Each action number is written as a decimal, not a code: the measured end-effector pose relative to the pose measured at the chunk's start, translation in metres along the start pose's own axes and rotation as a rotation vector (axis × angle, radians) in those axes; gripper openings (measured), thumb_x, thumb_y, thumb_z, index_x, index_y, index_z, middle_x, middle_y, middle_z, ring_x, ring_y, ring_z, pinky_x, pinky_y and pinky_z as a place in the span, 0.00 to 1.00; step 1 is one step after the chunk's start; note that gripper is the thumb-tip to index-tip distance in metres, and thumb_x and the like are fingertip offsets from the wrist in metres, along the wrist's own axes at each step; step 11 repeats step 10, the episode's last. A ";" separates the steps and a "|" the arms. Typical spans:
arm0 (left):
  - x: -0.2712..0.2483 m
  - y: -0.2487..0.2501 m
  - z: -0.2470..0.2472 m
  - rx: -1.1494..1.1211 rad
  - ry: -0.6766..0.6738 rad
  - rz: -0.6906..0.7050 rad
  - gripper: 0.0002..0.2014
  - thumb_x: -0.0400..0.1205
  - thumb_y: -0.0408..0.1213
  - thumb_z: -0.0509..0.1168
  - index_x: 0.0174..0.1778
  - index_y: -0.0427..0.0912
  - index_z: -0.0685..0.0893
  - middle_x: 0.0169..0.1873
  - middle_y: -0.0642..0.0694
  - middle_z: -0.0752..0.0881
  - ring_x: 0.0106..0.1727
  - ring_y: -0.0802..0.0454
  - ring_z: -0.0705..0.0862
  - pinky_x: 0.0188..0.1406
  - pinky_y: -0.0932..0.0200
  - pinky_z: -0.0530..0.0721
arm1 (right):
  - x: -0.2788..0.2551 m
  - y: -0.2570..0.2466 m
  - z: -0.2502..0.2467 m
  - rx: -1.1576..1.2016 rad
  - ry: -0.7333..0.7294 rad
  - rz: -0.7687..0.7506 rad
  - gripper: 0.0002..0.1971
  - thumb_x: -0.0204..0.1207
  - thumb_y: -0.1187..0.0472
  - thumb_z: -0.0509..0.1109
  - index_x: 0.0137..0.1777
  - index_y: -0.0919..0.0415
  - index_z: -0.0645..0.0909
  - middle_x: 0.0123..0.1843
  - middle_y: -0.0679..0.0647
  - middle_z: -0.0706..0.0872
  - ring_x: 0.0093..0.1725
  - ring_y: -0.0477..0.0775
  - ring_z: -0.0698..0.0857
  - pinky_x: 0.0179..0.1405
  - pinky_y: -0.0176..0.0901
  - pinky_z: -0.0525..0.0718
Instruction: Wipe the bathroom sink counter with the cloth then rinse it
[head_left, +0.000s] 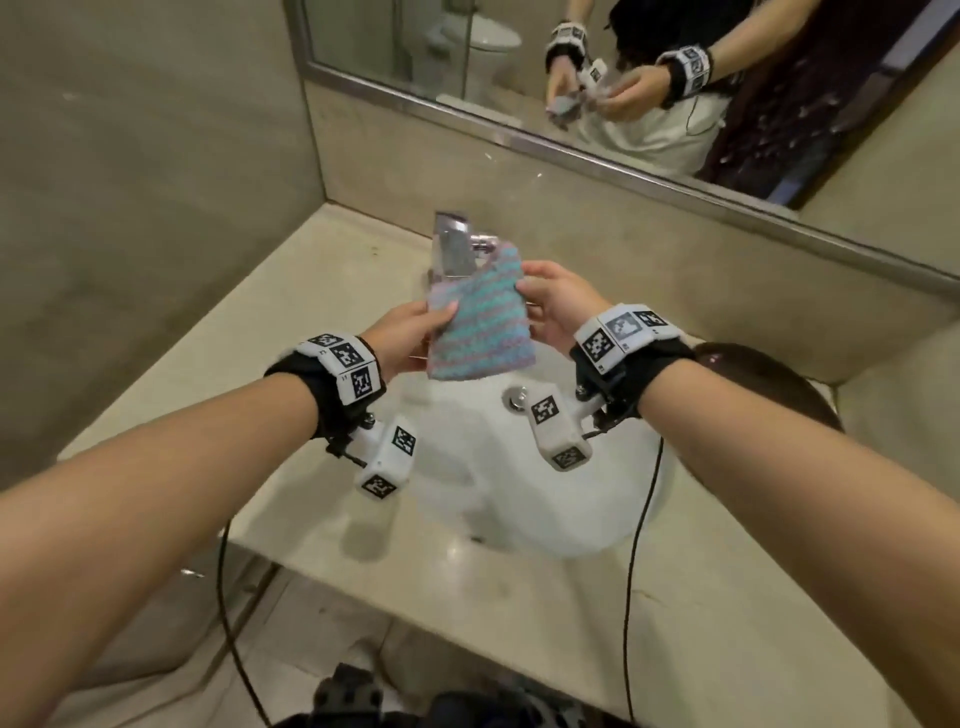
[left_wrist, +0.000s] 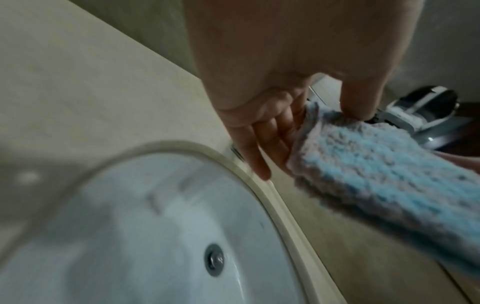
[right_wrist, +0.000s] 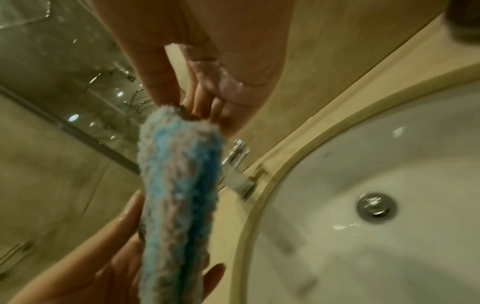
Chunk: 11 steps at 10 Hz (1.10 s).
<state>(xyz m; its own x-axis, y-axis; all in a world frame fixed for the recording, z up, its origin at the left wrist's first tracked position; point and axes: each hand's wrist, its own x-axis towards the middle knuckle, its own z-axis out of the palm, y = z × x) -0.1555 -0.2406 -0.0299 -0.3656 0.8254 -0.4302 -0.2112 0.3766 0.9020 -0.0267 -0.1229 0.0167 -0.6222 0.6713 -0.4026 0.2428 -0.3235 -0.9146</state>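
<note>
A folded fluffy cloth (head_left: 480, 317) with blue and pink-grey stripes is held in the air above the back rim of the white sink basin (head_left: 519, 499). My left hand (head_left: 415, 332) pinches its left edge between thumb and fingers (left_wrist: 355, 100). My right hand (head_left: 550, 296) pinches its right edge, thumb on top (right_wrist: 158, 82). The cloth (left_wrist: 384, 170) hangs between both hands, and the cloth (right_wrist: 176, 195) looks thick and folded in the right wrist view. The chrome faucet (head_left: 457, 244) stands just behind the cloth, partly hidden by it.
The beige stone counter (head_left: 291, 322) wraps around the basin, with a wall on the left and a mirror (head_left: 623, 78) along the back. A chrome drain (head_left: 517, 397) sits in the basin. A dark round object (head_left: 763, 374) lies on the counter at the right. Cables hang from both wrists.
</note>
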 end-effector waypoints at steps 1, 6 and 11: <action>0.008 0.009 0.059 -0.003 -0.067 0.002 0.12 0.84 0.44 0.59 0.63 0.50 0.77 0.46 0.50 0.84 0.43 0.53 0.85 0.33 0.63 0.86 | -0.015 0.009 -0.065 0.063 0.058 0.035 0.10 0.82 0.69 0.57 0.46 0.54 0.75 0.39 0.52 0.81 0.33 0.46 0.80 0.27 0.36 0.81; 0.086 -0.004 0.319 0.200 -0.288 -0.021 0.17 0.81 0.33 0.65 0.66 0.38 0.77 0.51 0.43 0.85 0.37 0.55 0.86 0.24 0.68 0.86 | -0.084 0.073 -0.316 0.227 0.510 0.100 0.24 0.79 0.80 0.54 0.74 0.69 0.69 0.54 0.65 0.83 0.44 0.56 0.83 0.45 0.45 0.84; 0.130 -0.010 0.328 0.420 -0.146 -0.179 0.15 0.81 0.35 0.64 0.62 0.40 0.71 0.28 0.47 0.75 0.25 0.54 0.71 0.22 0.63 0.70 | -0.043 0.091 -0.370 -0.138 0.711 0.273 0.22 0.79 0.57 0.67 0.72 0.62 0.74 0.72 0.59 0.78 0.72 0.58 0.78 0.73 0.51 0.75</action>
